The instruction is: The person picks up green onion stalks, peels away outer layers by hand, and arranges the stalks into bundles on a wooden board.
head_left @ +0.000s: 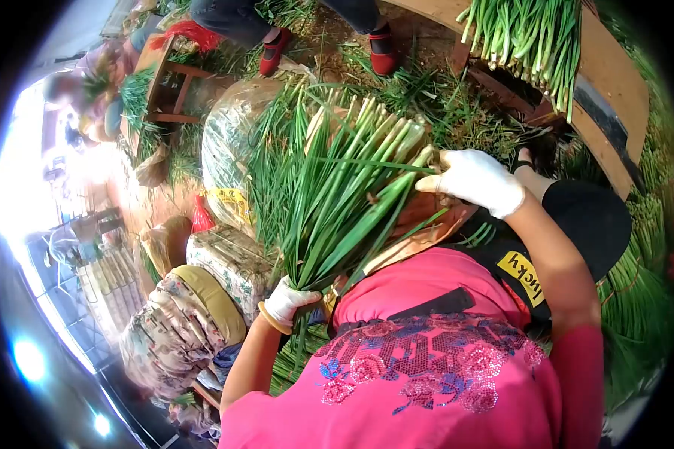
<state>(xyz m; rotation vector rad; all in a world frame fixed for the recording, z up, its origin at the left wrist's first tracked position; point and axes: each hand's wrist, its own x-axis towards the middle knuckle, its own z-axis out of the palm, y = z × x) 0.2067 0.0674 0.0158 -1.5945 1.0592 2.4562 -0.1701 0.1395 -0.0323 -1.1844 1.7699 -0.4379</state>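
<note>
My left hand [288,301], in a white glove, is wrapped round the leafy end of a large bunch of long green stalks [352,194]. The bunch fans out up and to the right, its pale cut ends towards the upper right. At those pale ends is my right hand [481,182], also white-gloved, with its fingertips closed on some of the stalk ends. Part of the grip is hidden by the stalks. Below the bunch is a brown covering [419,232] across the lap.
More stalks [532,37] lie on a wooden table [618,67] at upper right. A plastic-wrapped bundle [225,142] stands behind the held bunch. Another person's red shoes [383,52] are at the top. A person in floral clothing [176,325] bends at lower left. Leaf scraps [457,105] litter the floor.
</note>
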